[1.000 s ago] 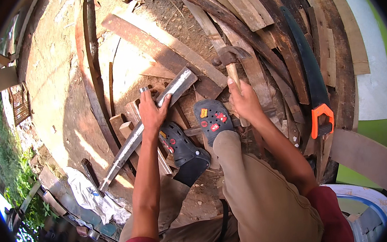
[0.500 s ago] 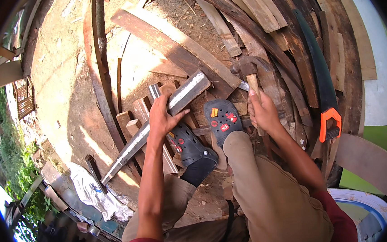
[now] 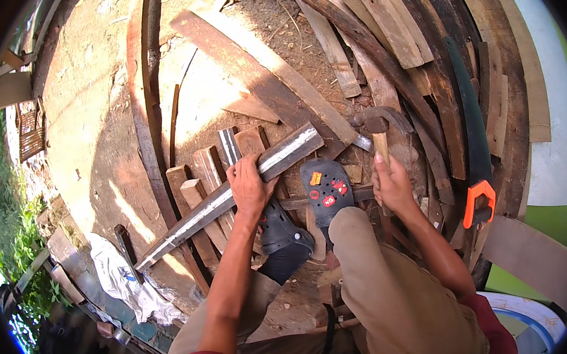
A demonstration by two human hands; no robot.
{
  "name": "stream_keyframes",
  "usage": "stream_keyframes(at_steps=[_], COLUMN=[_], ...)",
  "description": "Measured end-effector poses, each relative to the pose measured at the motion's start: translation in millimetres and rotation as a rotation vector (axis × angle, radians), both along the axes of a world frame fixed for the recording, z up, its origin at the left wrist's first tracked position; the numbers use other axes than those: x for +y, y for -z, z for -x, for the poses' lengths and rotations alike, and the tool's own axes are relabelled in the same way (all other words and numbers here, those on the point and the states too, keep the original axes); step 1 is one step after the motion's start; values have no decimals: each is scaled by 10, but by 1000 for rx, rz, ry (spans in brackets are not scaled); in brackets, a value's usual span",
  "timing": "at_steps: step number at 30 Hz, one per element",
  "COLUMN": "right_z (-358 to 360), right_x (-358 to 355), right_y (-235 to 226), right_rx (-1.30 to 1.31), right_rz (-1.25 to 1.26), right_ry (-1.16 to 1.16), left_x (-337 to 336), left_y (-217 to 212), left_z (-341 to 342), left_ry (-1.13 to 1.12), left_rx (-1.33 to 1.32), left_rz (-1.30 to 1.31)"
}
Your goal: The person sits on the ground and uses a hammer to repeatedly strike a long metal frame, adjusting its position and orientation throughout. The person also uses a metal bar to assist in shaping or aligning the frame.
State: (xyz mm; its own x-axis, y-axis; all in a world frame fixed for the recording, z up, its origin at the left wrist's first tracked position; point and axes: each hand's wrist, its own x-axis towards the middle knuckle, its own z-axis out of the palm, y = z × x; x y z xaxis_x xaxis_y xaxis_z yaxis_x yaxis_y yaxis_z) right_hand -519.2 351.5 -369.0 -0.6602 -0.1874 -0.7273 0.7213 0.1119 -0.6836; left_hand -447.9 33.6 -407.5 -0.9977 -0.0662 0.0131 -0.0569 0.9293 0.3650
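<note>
My left hand [image 3: 249, 185] is closed over a long dark wooden beam [image 3: 291, 151] with a white stripe down its length. The beam slants from lower left to upper right across several short wood pieces [image 3: 195, 192]. In my right hand [image 3: 393, 185] is a claw hammer, gripped by its wooden handle [image 3: 381, 149]. Its rusty head [image 3: 378, 124] is up, to the right of the beam's end and apart from it. Between my hands are my two feet in dark clogs [image 3: 328, 187]; the left one is partly behind my left hand and the beam.
A handsaw with an orange handle [image 3: 479, 203] leans on stacked planks [image 3: 447, 97] at the right. Wide boards [image 3: 262, 79] lie on the ground ahead. A white cloth [image 3: 122, 283] lies at the lower left, with a dark bar [image 3: 127, 252] across it.
My left hand's thumb, spread out before, is now drawn in against the beam. The view has shifted slightly. My right hand still holds the hammer in nearly the same place.
</note>
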Motion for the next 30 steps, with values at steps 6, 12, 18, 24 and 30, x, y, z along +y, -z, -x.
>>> stream_keyframes(at_steps=[6, 12, 18, 24, 30], right_z=[5, 6, 55, 60, 183], right_x=[13, 33, -22, -107, -204], right_y=[-36, -6, -89, -141, -259], right_rx=[-7, 5, 31, 77, 92], right_rz=[-15, 11, 14, -10, -14], right_ry=[22, 34, 30, 60, 86], left_x=[-150, -419, -554, -230, 173], left_y=[-270, -786, -650, -637, -292], left_z=[202, 688, 952, 1359, 1059], left_ry=[-65, -37, 55, 91, 46], left_rx=[-241, -633, -855, -730, -315], left_rz=[-156, -526, -688, -437, -122])
